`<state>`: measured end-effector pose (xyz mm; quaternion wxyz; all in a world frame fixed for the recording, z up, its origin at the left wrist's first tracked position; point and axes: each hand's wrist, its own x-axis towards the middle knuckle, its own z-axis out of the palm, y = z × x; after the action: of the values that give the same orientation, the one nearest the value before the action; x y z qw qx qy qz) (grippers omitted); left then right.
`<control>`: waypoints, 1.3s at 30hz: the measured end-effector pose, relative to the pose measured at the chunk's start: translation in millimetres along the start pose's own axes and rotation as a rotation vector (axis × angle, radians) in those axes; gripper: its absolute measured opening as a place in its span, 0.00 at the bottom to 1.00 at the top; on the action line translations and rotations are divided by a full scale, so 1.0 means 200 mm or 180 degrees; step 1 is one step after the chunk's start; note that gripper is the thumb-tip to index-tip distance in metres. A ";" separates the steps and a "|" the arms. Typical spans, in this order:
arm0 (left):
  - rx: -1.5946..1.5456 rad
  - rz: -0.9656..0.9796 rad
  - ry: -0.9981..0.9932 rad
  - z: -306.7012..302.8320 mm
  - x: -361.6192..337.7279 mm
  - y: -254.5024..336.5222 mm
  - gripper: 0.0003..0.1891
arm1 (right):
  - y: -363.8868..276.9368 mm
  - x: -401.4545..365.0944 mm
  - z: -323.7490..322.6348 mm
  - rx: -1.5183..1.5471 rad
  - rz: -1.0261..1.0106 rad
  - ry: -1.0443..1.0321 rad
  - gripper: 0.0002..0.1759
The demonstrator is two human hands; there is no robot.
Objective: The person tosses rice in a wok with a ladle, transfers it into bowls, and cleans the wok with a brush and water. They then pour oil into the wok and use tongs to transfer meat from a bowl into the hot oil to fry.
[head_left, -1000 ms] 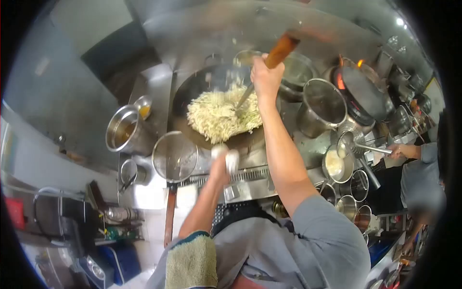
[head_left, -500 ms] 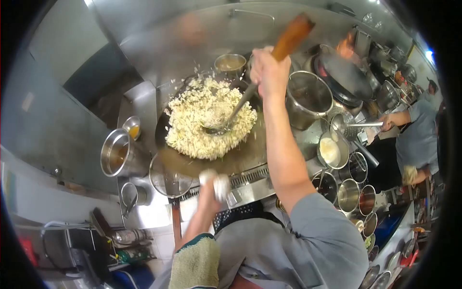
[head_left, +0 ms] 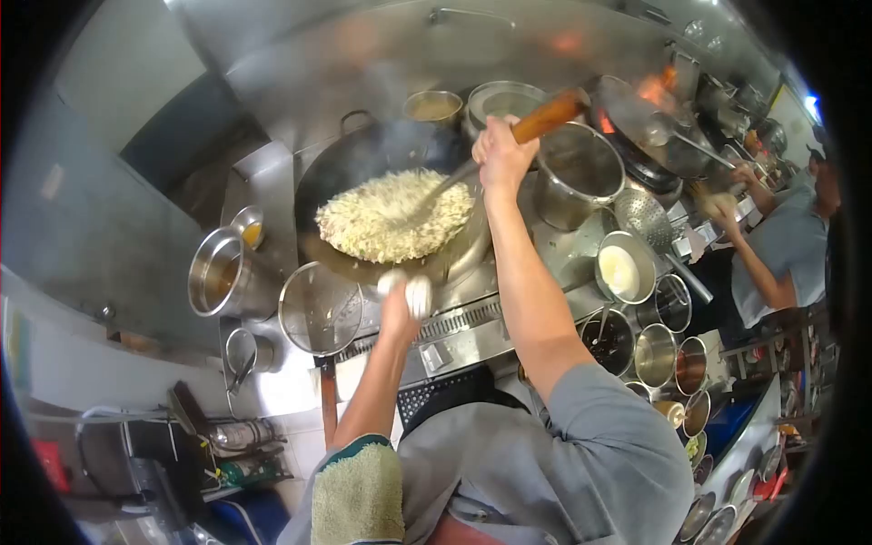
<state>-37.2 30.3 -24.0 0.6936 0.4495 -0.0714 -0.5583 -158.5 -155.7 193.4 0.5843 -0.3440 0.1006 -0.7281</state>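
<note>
A large dark wok (head_left: 313, 195) holds a heap of pale fried rice (head_left: 363, 222) with small darker bits in it. My right hand (head_left: 504, 159) is closed round a ladle (head_left: 549, 116) by its wooden handle, above the wok's right side. The ladle's bowl is blurred in the middle of the rice. At the wok's near edge, my left hand (head_left: 400, 309) is closed on a white cloth (head_left: 418, 297). Whether that cloth grips the wok's rim or handle is hard to tell.
To the left stand a steel pot (head_left: 218, 272), a small bowl (head_left: 247, 227) and a round strainer (head_left: 320, 309). Steel pots (head_left: 581, 173), a perforated ladle (head_left: 645, 218) and several sauce containers are to the right. A co-worker (head_left: 781, 245) is at another wok near flames.
My right hand has moved down slightly with the ladle. The rice, tossed up before, lies lower and flatter in the wok. My left hand has risen a little, and the co-worker's arms have shifted.
</note>
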 end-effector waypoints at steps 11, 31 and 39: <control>0.0344 0.0132 0.0012 0.03 0.01 -0.01 0.11 | 0.03 0.05 -0.14 0.0180 -0.0067 0.0128 0.12; -0.0160 -0.1064 -0.0244 0.04 0.18 0.26 0.17 | -0.35 -0.57 -0.43 -0.2380 0.3770 -0.1611 0.26; -0.0565 -0.0782 -0.0313 0.04 0.20 0.21 0.16 | -0.17 -0.38 -0.38 -0.5154 0.1811 -0.3265 0.34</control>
<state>2.8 -9.8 -5.1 0.6527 0.3640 -0.0001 -0.6644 -226.3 -95.3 125.5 0.2992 -0.8742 0.3806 -0.0366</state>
